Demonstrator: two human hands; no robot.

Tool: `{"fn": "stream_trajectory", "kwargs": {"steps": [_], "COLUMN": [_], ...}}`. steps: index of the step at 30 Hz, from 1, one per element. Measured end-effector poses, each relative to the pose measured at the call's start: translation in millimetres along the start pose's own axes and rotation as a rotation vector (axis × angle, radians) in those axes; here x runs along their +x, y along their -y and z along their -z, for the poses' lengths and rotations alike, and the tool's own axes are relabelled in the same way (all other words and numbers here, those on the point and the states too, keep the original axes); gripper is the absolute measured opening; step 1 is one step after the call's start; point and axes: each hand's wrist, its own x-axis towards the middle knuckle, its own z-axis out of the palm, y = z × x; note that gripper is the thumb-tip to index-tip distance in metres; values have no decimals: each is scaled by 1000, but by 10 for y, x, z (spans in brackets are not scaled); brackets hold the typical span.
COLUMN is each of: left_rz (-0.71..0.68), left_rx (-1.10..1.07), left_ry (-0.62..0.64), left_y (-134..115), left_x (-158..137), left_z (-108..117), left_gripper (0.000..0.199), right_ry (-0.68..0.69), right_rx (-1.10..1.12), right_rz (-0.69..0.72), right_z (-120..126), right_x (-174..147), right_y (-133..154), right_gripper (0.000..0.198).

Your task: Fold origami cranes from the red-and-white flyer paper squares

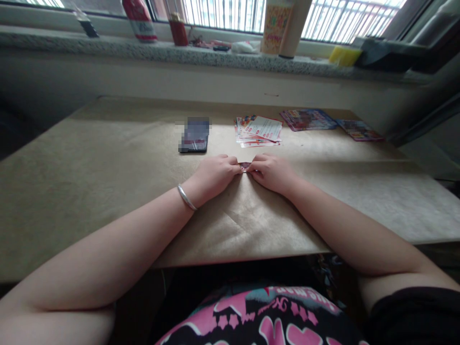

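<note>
Both of my hands meet near the middle of the table, fingers pinched together. My left hand (217, 175), with a silver bangle (186, 197) on its wrist, is closed on the left end of a small shiny printed piece (245, 167). On its right end, my right hand (273, 172) is closed in the same way. Fingers cover most of this piece, so I cannot tell whether it is a card or a packet. Just beyond my hands lies a loose fanned pile of printed cards (260, 130).
Left of the cards lies a dark phone (196, 136), partly pixelated. Colourful printed packs (308, 120) lie at the back right, with another bunch (359, 130) beside them. Along the windowsill (215, 57) stand a red bottle (140, 20), a patterned cup (276, 28) and a yellow object (345, 56).
</note>
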Motion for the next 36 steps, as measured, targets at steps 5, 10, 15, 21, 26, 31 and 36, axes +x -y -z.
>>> {"fn": "stream_trajectory", "kwargs": {"steps": [5, 10, 15, 21, 26, 31, 36], "left_rz": [2, 5, 20, 57, 39, 55, 67], "left_rx": [6, -9, -22, -42, 7, 29, -65], "left_ry": [15, 47, 67, 126, 156, 146, 146], "left_y": [-22, -33, -42, -12, -12, -15, 53], "left_x": [-2, -4, -6, -9, -10, -20, -35], "left_z": [8, 15, 48, 82, 105, 119, 113], "left_gripper": [21, 23, 23, 28, 30, 29, 29], "right_ry": [-8, -13, 13, 47, 47, 28, 14], "right_rx": [6, 27, 71, 87, 87, 82, 116], "right_rz": [26, -24, -58, -45, -42, -12, -37], "right_z": [19, 15, 27, 88, 108, 127, 132], "right_x": [-25, -5, 24, 8, 2, 2, -3], "right_y": [17, 53, 22, -48, -71, -71, -94], "right_gripper": [25, 25, 23, 23, 22, 20, 18]}}
